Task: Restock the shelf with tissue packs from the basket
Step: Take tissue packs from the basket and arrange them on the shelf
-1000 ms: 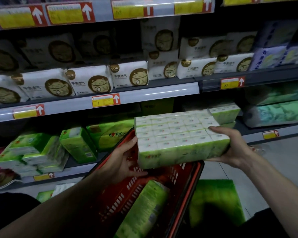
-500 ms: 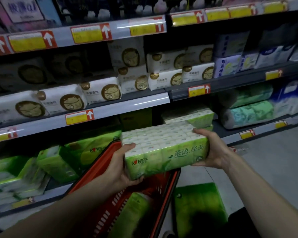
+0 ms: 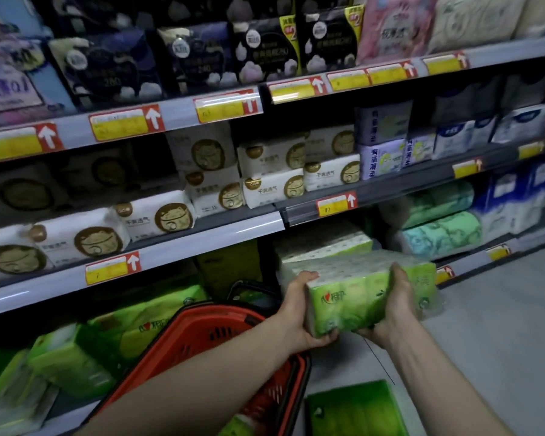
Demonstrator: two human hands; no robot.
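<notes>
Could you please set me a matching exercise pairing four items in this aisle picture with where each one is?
Items:
1. green tissue pack
2. red basket
3. white cat-print packs
4. black packs

Places:
A. top shelf
B. beneath the left forearm
C. between left hand and right hand
D. middle shelf

Pairs: 1-C, 2-B, 3-D, 4-A.

I see a shop aisle: stocked shelves (image 3: 202, 234) with yellow price tags (image 3: 335, 205), a red basket (image 3: 202, 328) near.
</notes>
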